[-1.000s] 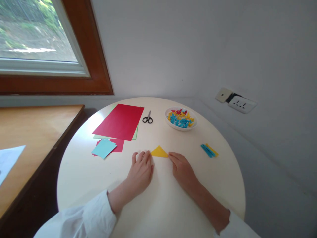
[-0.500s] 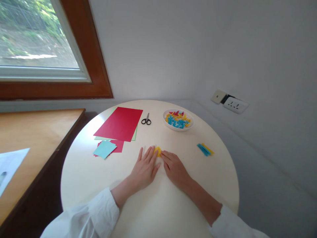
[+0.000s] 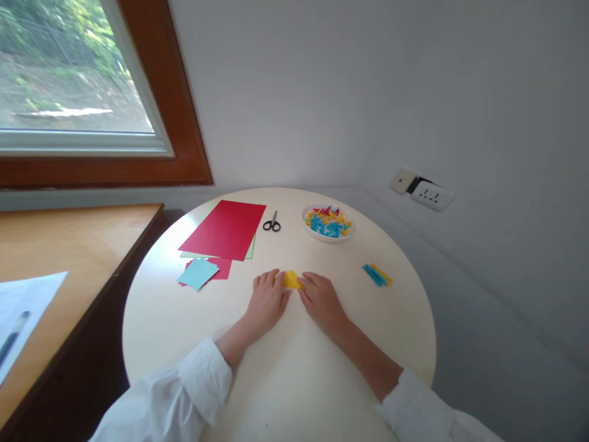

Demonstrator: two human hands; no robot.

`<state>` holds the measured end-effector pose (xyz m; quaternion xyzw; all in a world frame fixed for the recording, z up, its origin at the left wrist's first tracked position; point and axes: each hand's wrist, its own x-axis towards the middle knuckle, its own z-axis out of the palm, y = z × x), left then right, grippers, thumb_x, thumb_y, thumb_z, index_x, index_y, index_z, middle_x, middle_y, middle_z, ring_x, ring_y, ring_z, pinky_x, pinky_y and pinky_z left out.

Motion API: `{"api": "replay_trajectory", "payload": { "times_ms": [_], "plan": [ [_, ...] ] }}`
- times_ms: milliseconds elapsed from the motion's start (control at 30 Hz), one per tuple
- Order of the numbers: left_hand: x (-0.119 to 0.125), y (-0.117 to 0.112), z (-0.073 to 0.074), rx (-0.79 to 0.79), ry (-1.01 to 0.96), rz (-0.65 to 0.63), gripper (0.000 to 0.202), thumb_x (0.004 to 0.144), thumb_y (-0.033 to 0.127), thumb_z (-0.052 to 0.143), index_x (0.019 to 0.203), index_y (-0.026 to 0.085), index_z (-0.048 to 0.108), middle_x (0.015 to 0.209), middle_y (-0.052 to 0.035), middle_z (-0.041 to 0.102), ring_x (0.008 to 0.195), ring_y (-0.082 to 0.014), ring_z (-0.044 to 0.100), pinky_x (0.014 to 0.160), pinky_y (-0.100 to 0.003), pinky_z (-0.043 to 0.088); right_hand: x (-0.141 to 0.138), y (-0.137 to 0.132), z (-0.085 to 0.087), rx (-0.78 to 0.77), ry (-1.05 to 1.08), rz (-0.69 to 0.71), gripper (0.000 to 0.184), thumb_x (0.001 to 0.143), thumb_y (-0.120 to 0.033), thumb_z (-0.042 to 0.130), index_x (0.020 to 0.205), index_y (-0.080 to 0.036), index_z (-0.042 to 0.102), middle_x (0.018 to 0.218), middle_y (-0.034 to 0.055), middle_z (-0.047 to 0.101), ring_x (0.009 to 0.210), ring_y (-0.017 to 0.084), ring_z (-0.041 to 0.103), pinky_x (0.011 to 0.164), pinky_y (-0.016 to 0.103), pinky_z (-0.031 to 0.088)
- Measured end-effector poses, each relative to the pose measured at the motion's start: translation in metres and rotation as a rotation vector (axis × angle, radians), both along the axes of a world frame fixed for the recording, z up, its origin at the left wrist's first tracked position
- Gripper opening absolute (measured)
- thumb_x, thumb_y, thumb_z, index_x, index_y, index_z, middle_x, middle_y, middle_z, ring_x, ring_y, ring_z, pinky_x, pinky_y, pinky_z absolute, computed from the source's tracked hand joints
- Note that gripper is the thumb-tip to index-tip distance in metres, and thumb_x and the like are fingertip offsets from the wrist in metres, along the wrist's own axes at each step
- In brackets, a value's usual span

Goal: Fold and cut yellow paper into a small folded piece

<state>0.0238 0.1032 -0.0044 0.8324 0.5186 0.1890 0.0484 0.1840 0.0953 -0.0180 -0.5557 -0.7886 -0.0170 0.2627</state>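
Head view: yellow paper (image 3: 292, 280), long axis sideways between left hand (image 3: 267, 299) and right hand (image 3: 324, 301), grip closed on each end.

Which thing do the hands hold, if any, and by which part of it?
The yellow paper: left hand at its left end, right hand at its right.
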Motion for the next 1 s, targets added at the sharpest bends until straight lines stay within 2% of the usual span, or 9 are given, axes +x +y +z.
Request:
{"api": "replay_trajectory", "payload": {
  "times_ms": [200, 567, 733, 867, 1000],
  "plan": [
    [-0.001, 0.010, 0.003, -0.114, -0.092, 0.121, 0.024, 0.077, 0.025, 0.054, 0.099, 0.017, 0.059, 0.106, -0.0103, 0.057, 0.101, -0.0262, 0.049, 0.084, -0.040, 0.034, 0.001, 0.001, -0.001, -0.010, 0.026, 0.027, 0.022, 0.079, -0.013, 0.053, 0.098, -0.017, 0.062, 0.103, 0.0094, 0.064, 0.097, 0.022, 0.057, 0.087, 0.038, 0.044],
    [0.001, 0.017, 0.001, -0.216, -0.262, 0.190, 0.012, 0.073, 0.016, 0.052, 0.082, 0.019, 0.059, 0.083, -0.0045, 0.065, 0.090, -0.0222, 0.054, 0.079, -0.036, 0.032, 0.001, 0.002, 0.000, -0.053, 0.089, 0.013, 0.026, 0.079, -0.014, 0.050, 0.102, -0.019, 0.061, 0.104, 0.0089, 0.063, 0.099, 0.021, 0.056, 0.089, 0.037, 0.043],
    [0.000, 0.016, 0.006, -0.268, -0.364, 0.193, 0.011, 0.071, 0.012, 0.051, 0.073, 0.018, 0.060, 0.070, -0.0014, 0.066, 0.078, -0.0176, 0.059, 0.077, -0.032, 0.036, 0.002, 0.004, -0.002, -0.072, 0.125, -0.068, 0.032, 0.079, -0.020, 0.052, 0.110, -0.016, 0.056, 0.111, 0.0121, 0.060, 0.106, 0.023, 0.053, 0.092, 0.040, 0.039],
    [-0.001, 0.017, 0.008, -0.287, -0.443, 0.190, 0.010, 0.070, 0.012, 0.052, 0.069, 0.018, 0.060, 0.068, -0.0002, 0.066, 0.068, -0.0147, 0.060, 0.075, -0.030, 0.039, 0.003, 0.005, -0.001, -0.103, 0.158, -0.093, 0.028, 0.076, -0.024, 0.057, 0.104, -0.019, 0.058, 0.108, 0.0105, 0.061, 0.105, 0.023, 0.053, 0.090, 0.042, 0.037],
    [-0.002, 0.016, 0.009, -0.280, -0.477, 0.167, 0.009, 0.069, 0.014, 0.052, 0.068, 0.018, 0.060, 0.070, -0.0008, 0.067, 0.068, -0.0151, 0.061, 0.074, -0.029, 0.042, 0.003, 0.006, -0.002, -0.103, 0.211, -0.092, 0.018, 0.073, -0.021, 0.060, 0.091, -0.020, 0.061, 0.104, 0.0086, 0.061, 0.101, 0.023, 0.055, 0.087, 0.042, 0.037]
  ]
}}
